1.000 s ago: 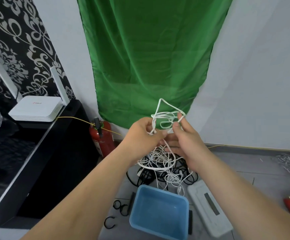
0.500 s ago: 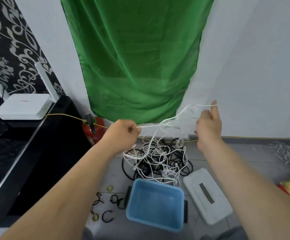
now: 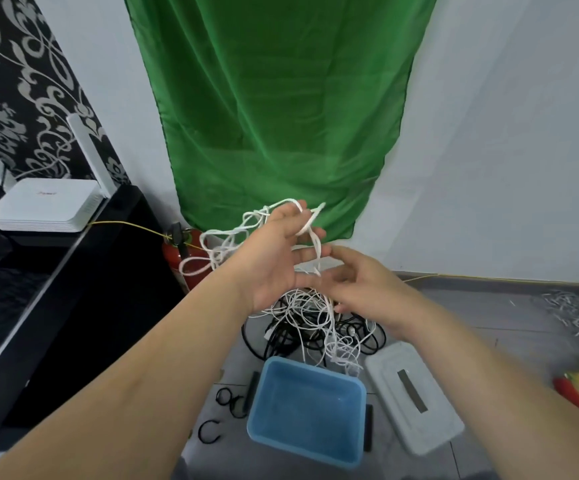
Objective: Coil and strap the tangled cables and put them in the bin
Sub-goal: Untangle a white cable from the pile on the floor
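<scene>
Blue bin [image 3: 310, 364] sits empty on the floor, black cables [image 3: 277, 337] heaped just behind it. White cable [image 3: 310, 306] hangs limp, light and snag-prone from my left hand [image 3: 274, 258], looped over hooked fingers. Right hand [image 3: 371, 289] brushes a strand; whether it's pinching, I can't tell. I'd take single strands, never clumps.

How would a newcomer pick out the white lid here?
Start at the green cloth on the wall and drop to the floor. Right of the blue bin lies the lid: white, flat, with a grey strip, unlike the open bin.
</scene>
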`<state>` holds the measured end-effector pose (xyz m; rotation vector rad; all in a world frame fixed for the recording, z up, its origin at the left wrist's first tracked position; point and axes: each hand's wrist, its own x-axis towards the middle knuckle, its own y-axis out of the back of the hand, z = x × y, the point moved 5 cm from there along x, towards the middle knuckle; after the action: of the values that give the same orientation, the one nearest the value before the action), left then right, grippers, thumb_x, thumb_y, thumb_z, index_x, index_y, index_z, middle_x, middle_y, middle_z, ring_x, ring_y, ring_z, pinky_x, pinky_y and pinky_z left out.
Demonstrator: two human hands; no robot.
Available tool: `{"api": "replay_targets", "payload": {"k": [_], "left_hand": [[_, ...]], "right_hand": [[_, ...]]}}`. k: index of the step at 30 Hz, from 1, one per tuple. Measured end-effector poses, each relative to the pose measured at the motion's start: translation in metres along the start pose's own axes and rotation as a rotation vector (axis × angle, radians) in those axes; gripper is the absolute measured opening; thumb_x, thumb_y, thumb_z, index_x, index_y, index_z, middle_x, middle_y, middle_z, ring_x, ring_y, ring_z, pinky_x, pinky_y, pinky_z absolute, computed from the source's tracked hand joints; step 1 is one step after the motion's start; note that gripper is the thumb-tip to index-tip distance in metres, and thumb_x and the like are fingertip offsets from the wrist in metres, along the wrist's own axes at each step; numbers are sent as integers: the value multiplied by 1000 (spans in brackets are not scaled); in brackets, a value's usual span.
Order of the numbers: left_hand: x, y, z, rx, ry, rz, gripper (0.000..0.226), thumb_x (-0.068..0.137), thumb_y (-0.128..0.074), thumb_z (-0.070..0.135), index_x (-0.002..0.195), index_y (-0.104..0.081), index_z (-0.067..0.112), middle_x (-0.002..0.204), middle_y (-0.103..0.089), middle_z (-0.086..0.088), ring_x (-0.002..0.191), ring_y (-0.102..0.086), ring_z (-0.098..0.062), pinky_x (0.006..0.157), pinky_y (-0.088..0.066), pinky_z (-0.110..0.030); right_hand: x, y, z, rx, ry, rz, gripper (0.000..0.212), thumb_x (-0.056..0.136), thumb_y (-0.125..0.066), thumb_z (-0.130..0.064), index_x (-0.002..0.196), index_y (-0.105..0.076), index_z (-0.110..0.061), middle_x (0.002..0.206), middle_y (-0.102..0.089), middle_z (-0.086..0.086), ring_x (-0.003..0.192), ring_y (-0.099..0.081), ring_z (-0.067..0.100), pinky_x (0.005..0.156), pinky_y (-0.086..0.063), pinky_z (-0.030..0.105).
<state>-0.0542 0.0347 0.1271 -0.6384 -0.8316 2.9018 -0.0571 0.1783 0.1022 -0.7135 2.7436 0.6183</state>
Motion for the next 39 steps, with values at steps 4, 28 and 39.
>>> {"api": "replay_targets", "payload": {"k": [4,28,39], "left_hand": [[1,-3,1,78,-36,72,45,102,-47,55,134,-58,26,127,-60,-13,102,-63,-29,69,-56,-41],[6,42,14,1265,-355,303,17,97,-62,26,82,-69,26,51,-49,9,42,-37,-9,45,-32,-19],[-5,24,8,918,-173,157,28,107,-48,26,100,-73,16,70,-72,8,39,-29,-7,37,-27,-18]], "right_hand": [[0,-5,-4,162,-6,-10,16,99,-66,-31,114,-68,-25,93,-77,9,95,-74,28,98,-57,50],[13,25,12,493,-72,334,28,98,-67,-33,75,-59,-19,54,-36,-6,47,-27,13,51,-22,27],[21,34,34,302,-154,359,20,102,-58,-25,90,-70,-13,49,-31,-4,40,-22,12,46,-17,21]]}}
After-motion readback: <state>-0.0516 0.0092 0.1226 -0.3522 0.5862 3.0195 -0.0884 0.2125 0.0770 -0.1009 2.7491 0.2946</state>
